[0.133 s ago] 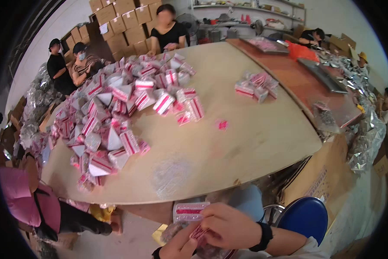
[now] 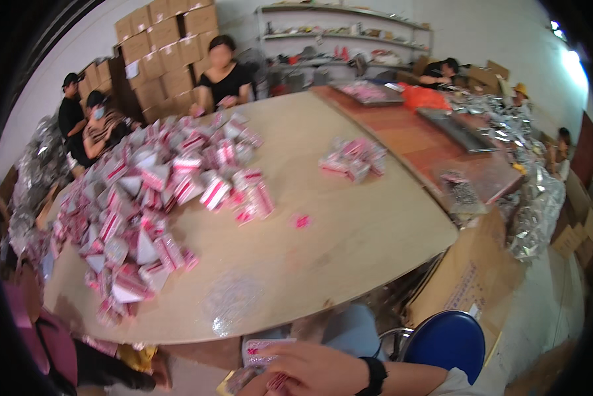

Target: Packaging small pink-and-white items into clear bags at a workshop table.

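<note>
My right hand (image 2: 316, 367) is curled at the bottom of the view, with a black band on its wrist. Its fingers close over a small pink-red piece (image 2: 278, 381). Beneath it, at the lower edge, my left hand (image 2: 257, 385) is partly cut off and grips the same piece. Just beyond my fingers is a clear-wrapped white pack with a pink stripe (image 2: 257, 344), partly covered by the right hand. Many similar wedge-shaped pink-and-white packs (image 2: 154, 177) lie heaped on the table's left side.
On the pale table (image 2: 290, 277) lie a small pink piece (image 2: 302, 221), a cluster of packs (image 2: 354, 160) and a patch of clear plastic (image 2: 230, 297). A blue stool (image 2: 445, 346) stands at right. Several people work around the table, one in pink (image 2: 22, 303) close at left.
The view has tilted up and shifted right, so the table sits further left and my hands lower in the picture. The right hand now covers more of the striped pack.
</note>
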`<state>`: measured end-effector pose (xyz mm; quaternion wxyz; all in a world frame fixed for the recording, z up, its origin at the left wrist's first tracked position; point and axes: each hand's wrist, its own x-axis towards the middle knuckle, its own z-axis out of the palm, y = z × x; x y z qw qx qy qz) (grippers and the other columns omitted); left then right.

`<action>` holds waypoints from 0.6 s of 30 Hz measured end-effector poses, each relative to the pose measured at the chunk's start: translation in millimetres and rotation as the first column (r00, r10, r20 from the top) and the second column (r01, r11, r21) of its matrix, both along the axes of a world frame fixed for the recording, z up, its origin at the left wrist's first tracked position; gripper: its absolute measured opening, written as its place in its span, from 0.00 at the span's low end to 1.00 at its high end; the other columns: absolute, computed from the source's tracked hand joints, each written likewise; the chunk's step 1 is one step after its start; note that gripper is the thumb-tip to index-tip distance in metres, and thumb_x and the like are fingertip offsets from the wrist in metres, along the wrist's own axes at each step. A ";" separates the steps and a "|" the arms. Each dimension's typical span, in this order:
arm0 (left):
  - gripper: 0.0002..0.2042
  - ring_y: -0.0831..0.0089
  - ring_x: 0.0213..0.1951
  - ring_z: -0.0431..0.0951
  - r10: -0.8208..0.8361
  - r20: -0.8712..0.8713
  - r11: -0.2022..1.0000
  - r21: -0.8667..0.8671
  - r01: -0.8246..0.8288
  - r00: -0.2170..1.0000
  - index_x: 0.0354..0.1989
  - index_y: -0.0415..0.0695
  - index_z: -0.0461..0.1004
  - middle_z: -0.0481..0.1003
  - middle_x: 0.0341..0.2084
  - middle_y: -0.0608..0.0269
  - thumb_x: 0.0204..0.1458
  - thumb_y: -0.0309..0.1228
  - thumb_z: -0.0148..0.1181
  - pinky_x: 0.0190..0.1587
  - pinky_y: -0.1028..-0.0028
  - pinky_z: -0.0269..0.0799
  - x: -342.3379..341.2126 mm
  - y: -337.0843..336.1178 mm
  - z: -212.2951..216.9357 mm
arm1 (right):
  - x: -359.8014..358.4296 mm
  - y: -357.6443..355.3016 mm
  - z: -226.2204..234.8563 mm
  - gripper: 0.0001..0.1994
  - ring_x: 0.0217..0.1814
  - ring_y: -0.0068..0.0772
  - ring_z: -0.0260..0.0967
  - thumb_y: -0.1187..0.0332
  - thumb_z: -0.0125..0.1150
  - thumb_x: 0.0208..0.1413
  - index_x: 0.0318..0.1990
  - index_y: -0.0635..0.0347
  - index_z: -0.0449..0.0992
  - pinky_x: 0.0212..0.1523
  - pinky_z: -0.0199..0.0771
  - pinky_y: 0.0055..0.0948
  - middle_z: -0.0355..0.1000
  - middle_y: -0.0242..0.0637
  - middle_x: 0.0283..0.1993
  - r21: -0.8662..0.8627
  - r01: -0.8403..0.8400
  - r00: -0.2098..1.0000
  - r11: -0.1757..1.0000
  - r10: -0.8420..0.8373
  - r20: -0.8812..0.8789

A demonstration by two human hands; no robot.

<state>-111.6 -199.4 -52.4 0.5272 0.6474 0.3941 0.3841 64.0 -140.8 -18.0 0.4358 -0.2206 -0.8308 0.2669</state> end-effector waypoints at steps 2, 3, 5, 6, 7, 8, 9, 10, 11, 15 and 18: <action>0.24 0.81 0.25 0.64 -0.117 -0.001 0.987 -0.107 0.117 0.993 0.47 0.38 0.64 0.67 0.27 0.68 0.58 0.50 0.39 0.26 0.80 0.61 -9.8 -1.3 -3.3 | 0.3 -6.2 9.4 0.13 0.38 0.45 0.68 0.73 0.55 0.42 0.40 0.61 0.70 0.36 0.69 0.38 0.70 0.43 0.39 -0.091 -0.117 0.985 0.989 0.127 0.116; 0.24 0.81 0.25 0.64 -0.150 0.002 0.985 -0.090 0.150 0.989 0.47 0.38 0.64 0.67 0.27 0.68 0.58 0.50 0.39 0.26 0.80 0.61 -9.4 -2.4 -9.6 | 2.8 -9.1 11.1 0.13 0.38 0.45 0.68 0.73 0.55 0.42 0.40 0.61 0.70 0.36 0.69 0.38 0.70 0.43 0.39 -0.075 -0.084 0.988 0.994 0.092 0.123; 0.25 0.77 0.29 0.68 -0.137 0.041 0.981 -0.130 0.142 0.990 0.48 0.38 0.64 0.70 0.31 0.64 0.58 0.50 0.40 0.31 0.79 0.65 -6.1 1.9 5.8 | 3.0 -10.1 11.2 0.10 0.35 0.42 0.68 0.68 0.55 0.43 0.35 0.59 0.69 0.34 0.69 0.36 0.69 0.39 0.34 0.126 -0.057 0.996 0.990 0.047 0.081; 0.19 0.74 0.36 0.71 -0.044 -0.010 0.992 0.115 0.045 0.999 0.48 0.38 0.64 0.71 0.35 0.61 0.56 0.40 0.50 0.38 0.76 0.67 2.7 7.3 18.9 | 5.5 -11.3 13.2 0.08 0.31 0.40 0.67 0.67 0.56 0.42 0.31 0.58 0.69 0.32 0.68 0.35 0.67 0.37 0.29 0.140 -0.022 0.994 0.990 0.007 0.107; 0.19 0.74 0.36 0.71 -0.048 -0.017 0.991 0.121 0.050 0.999 0.48 0.38 0.64 0.71 0.35 0.61 0.56 0.40 0.50 0.38 0.76 0.67 4.0 9.5 22.7 | 8.4 -11.1 15.1 0.08 0.31 0.40 0.67 0.67 0.56 0.42 0.31 0.58 0.69 0.32 0.68 0.35 0.67 0.37 0.29 0.146 -0.016 0.995 0.989 0.002 0.100; 0.17 0.73 0.39 0.71 -0.137 0.120 0.979 -0.134 0.152 0.983 0.48 0.38 0.65 0.71 0.37 0.61 0.53 0.34 0.53 0.40 0.75 0.67 4.5 11.1 25.3 | 10.9 -10.0 17.4 0.08 0.31 0.39 0.67 0.67 0.56 0.41 0.30 0.58 0.69 0.31 0.68 0.34 0.67 0.36 0.29 0.161 -0.001 0.995 0.987 -0.015 0.099; 0.17 0.73 0.41 0.71 -0.180 0.271 0.890 -0.364 0.273 0.946 0.48 0.38 0.65 0.71 0.39 0.60 0.50 0.27 0.56 0.43 0.74 0.67 4.7 12.0 26.8 | 12.5 -9.6 18.7 0.08 0.30 0.38 0.67 0.68 0.56 0.40 0.29 0.58 0.69 0.31 0.68 0.34 0.67 0.36 0.28 0.176 0.012 0.995 0.984 -0.030 0.098; 0.19 0.74 0.41 0.71 -0.125 0.227 0.902 -0.380 0.206 0.966 0.47 0.38 0.66 0.71 0.39 0.61 0.43 0.18 0.56 0.43 0.75 0.67 5.7 12.5 24.5 | 12.8 -10.6 19.2 0.08 0.30 0.38 0.67 0.68 0.56 0.40 0.29 0.58 0.69 0.31 0.68 0.34 0.67 0.36 0.28 0.179 0.014 0.995 0.984 -0.030 0.090; 0.19 0.74 0.41 0.71 -0.125 0.220 0.903 -0.380 0.202 0.968 0.47 0.38 0.66 0.71 0.39 0.61 0.43 0.18 0.56 0.43 0.75 0.67 3.1 13.8 13.4 | 12.5 -11.9 20.0 0.07 0.29 0.38 0.67 0.68 0.56 0.40 0.28 0.58 0.69 0.30 0.68 0.34 0.66 0.36 0.28 0.188 0.050 0.994 0.981 -0.068 0.088; 0.19 0.74 0.42 0.72 -0.195 -0.080 0.967 -0.181 0.178 0.978 0.46 0.38 0.67 0.72 0.39 0.61 0.43 0.16 0.53 0.44 0.75 0.68 2.3 19.7 8.1 | 15.3 -16.8 18.9 0.07 0.29 0.37 0.67 0.67 0.55 0.39 0.27 0.58 0.68 0.29 0.67 0.33 0.66 0.35 0.27 0.215 0.093 0.973 0.972 -0.135 0.188; 0.19 0.74 0.42 0.72 -0.186 -0.062 0.962 -0.214 0.169 0.981 0.46 0.37 0.67 0.73 0.40 0.61 0.43 0.13 0.49 0.43 0.75 0.68 7.3 14.4 6.5 | 15.6 -18.9 19.0 0.07 0.28 0.37 0.67 0.66 0.55 0.39 0.26 0.58 0.68 0.28 0.67 0.33 0.66 0.36 0.27 0.246 0.106 0.969 0.963 -0.156 0.194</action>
